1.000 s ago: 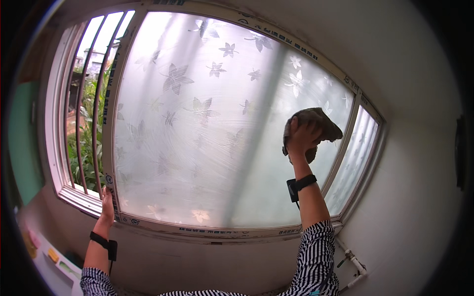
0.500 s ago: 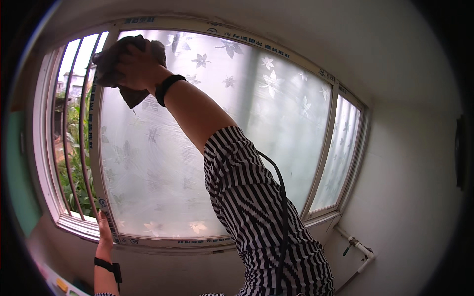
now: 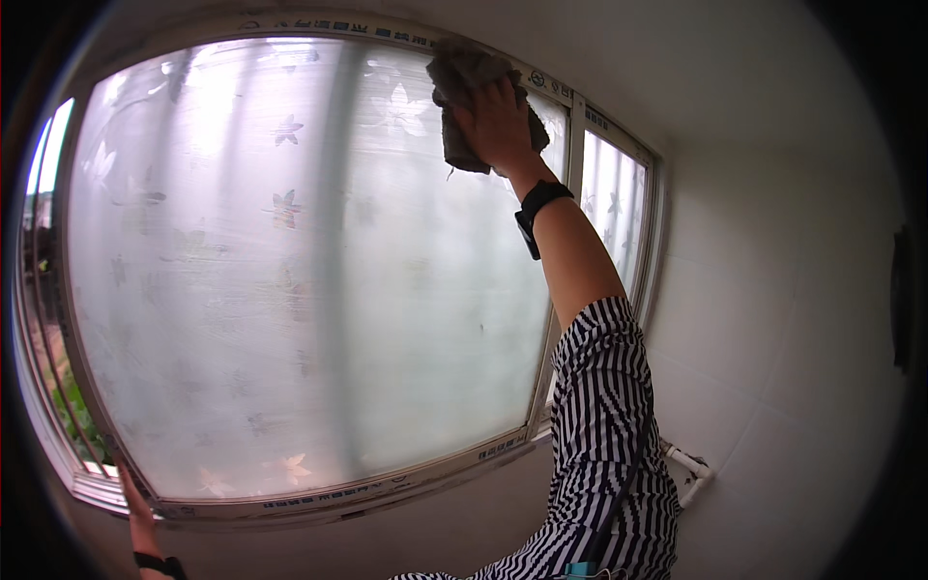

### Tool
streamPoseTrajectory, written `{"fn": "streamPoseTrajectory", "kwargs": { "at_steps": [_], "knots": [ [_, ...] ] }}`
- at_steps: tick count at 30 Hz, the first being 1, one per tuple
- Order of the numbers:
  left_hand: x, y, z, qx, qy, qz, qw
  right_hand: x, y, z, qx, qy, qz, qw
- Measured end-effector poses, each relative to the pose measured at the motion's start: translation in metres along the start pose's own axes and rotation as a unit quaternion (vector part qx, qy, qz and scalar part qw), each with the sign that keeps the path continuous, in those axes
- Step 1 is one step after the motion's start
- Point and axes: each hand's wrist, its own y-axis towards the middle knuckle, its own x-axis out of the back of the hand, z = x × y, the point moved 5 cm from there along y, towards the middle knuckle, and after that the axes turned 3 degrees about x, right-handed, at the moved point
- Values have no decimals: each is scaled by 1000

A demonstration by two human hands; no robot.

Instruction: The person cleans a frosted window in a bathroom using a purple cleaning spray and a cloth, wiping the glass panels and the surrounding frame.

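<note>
While the left hand [image 3: 135, 503] lies flat against the lower corner of the pale metal window frame [image 3: 319, 498] for balance, the right hand [image 3: 498, 121] grips a crumpled grey cloth [image 3: 464, 87], pressed high on the frosted flower-patterned pane [image 3: 290, 271].

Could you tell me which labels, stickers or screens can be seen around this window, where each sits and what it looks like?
Top frame tape: pale strip with small dark and blue print, along the upper frame.
Bottom frame tape: same pale printed strip, along the lower frame.
Round sticker: small blue-and-white mark, upper frame beside the right hand pressing a grey cloth.
No screens or packages.
</note>
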Motion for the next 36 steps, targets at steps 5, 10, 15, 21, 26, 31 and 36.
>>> {"fn": "streamPoseTrajectory", "kwargs": {
  "at_steps": [5,10,15,21,26,31,36],
  "knots": [
    [4,-6,7,47,-1,24,999,-19,-35,-54,-34,-119,-2,992],
    [39,8,26,-15,25,-23,999,-39,-24,-71,-79,-119,119,983],
    [66,23,33,58,36,-69,995,-36,-67,-42,-37,-285,48,957],
    [102,16,33,91,20,-128,987,-21,-254,27,-247,43,56,967],
    [107,-11,-2,106,164,-161,967,19,-377,122,-457,192,170,852],
    [114,-27,-26,-48,235,-104,965,114,-477,125,-387,168,225,878],
    [171,-19,-65,-4,224,-102,969,108,-461,220,-421,223,266,838]
  ]
}}
